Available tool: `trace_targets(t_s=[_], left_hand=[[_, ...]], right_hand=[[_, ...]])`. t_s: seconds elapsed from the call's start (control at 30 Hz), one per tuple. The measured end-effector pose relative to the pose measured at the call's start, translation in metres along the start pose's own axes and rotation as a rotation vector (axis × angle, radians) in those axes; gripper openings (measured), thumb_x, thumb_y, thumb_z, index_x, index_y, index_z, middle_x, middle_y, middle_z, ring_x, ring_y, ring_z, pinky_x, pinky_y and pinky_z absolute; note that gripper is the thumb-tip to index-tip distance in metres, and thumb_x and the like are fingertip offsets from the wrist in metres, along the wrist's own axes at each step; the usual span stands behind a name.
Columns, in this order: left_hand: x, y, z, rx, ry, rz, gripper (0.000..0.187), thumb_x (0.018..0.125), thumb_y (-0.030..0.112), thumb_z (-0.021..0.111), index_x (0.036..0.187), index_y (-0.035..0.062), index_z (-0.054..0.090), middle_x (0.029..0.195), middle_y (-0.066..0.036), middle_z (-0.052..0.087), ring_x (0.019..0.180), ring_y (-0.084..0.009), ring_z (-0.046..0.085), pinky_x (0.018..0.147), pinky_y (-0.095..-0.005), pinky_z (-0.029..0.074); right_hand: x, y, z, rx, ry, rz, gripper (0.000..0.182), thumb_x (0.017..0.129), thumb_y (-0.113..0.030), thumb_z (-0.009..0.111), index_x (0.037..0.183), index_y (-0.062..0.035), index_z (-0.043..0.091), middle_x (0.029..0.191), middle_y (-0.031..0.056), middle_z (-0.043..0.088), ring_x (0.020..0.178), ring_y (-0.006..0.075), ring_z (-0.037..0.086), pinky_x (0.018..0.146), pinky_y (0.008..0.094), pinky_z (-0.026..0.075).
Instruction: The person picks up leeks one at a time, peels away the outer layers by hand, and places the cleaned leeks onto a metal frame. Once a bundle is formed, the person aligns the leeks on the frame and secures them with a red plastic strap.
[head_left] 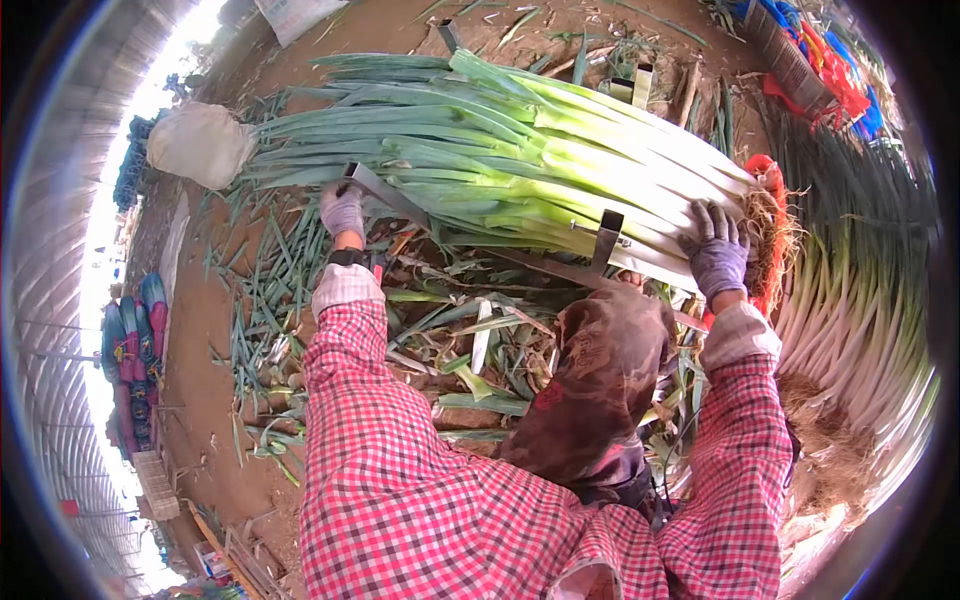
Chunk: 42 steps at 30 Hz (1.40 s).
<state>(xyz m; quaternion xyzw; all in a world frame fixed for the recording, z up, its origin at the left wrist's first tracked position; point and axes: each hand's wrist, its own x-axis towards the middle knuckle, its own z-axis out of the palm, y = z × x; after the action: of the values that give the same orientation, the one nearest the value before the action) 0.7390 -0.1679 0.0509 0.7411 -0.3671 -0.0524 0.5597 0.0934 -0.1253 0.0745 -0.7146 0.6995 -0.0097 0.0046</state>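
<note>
A large bundle of long green onions (pixel 520 150) lies across a metal frame (pixel 390 195), green leaves to the left and white stalks with roots to the right. My left hand (pixel 343 212), in a light purple glove, is at the near edge of the leaves beside a metal upright; its fingers are partly hidden. My right hand (pixel 716 250), also gloved, lies with spread fingers on the white stalks near the roots. A red band or bag (pixel 765 285) shows by the root end. A pale rounded sack (pixel 202 146) touches the leaf tips.
More onions (pixel 850 290) are piled at the right. Cut leaves (pixel 270 310) litter the ground below and left. A crate (pixel 790 60) with red and blue material stands at the upper right. Wrapped bundles (pixel 135 365) lie at the far left. My knee (pixel 610 370) is close to the frame.
</note>
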Motion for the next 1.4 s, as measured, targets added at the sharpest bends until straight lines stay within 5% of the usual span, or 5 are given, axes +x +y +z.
trace_targets(t_s=[0.53,0.77,1.0,1.2,1.4], left_hand=[[0.035,0.212,0.006,0.772,-1.29,-0.216,0.045,0.072,0.041,0.077,0.1,0.0056,0.071,0.094,-0.011,0.068,0.087,-0.0201,0.062,0.071,-0.0339,0.053],[0.012,0.217,0.042,1.377,-1.217,0.409,0.075,0.067,0.06,0.074,0.112,0.0014,0.065,0.104,-0.014,0.067,0.094,-0.0303,0.062,0.081,-0.0412,0.047],[0.028,0.201,0.049,1.186,-1.16,0.286,0.054,0.073,0.048,0.07,0.099,0.0007,0.069,0.089,-0.012,0.069,0.077,-0.0248,0.063,0.077,-0.0376,0.049],[0.049,0.135,-0.098,0.121,-0.297,-0.276,0.031,0.087,0.023,0.061,0.106,-0.0008,0.063,0.084,-0.008,0.064,0.073,-0.0133,0.057,0.07,-0.026,0.048],[-0.016,0.037,-0.21,0.116,-0.43,-0.444,0.032,0.087,0.022,0.059,0.111,-0.0005,0.061,0.095,-0.01,0.062,0.085,-0.0168,0.056,0.077,-0.0303,0.046]], right_hand=[[0.003,0.008,0.011,0.002,0.086,-0.038,0.067,0.084,-0.05,0.058,0.143,-0.0334,0.031,0.148,0.0028,0.034,0.135,0.0286,0.032,0.112,0.0504,0.018],[0.001,0.006,0.008,-0.007,0.12,-0.044,0.065,0.084,-0.048,0.059,0.142,-0.0318,0.034,0.146,0.0037,0.036,0.134,0.0269,0.034,0.111,0.0491,0.02],[0.0,0.004,0.005,-0.018,0.11,-0.03,0.065,0.084,-0.049,0.06,0.141,-0.0322,0.035,0.146,0.0036,0.037,0.134,0.026,0.034,0.111,0.049,0.021],[-0.003,0.001,-0.006,0.004,0.08,-0.018,0.064,0.083,-0.05,0.06,0.14,-0.0314,0.037,0.146,0.0043,0.037,0.135,0.026,0.034,0.11,0.0514,0.022],[-0.026,-0.005,-0.043,0.18,0.282,-0.077,0.041,0.076,-0.036,0.068,0.112,-0.0202,0.06,0.115,0.0067,0.057,0.107,0.0284,0.056,0.089,0.0489,0.045]])
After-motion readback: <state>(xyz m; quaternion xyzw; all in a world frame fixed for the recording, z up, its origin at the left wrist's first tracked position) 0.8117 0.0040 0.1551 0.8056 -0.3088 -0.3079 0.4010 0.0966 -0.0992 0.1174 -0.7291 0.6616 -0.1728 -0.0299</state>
